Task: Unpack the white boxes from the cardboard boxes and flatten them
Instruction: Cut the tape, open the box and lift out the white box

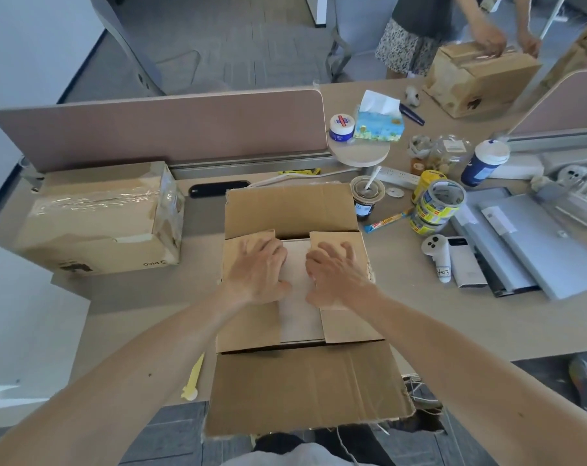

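Single head-worn wide-angle view, aimed forward and steeply down.

The camera sits above the near edge of the table (487, 314), close over the open cardboard box (302, 391), which fills the lower middle of the frame. Both forearms enter from the bottom corners and meet over the box's centre. The view faces across the table toward the pink divider (157, 129) and the floor (234, 45) beyond, where the lens bows straight edges. A second person (419, 15) at the top right is cut off by the frame's upper edge.
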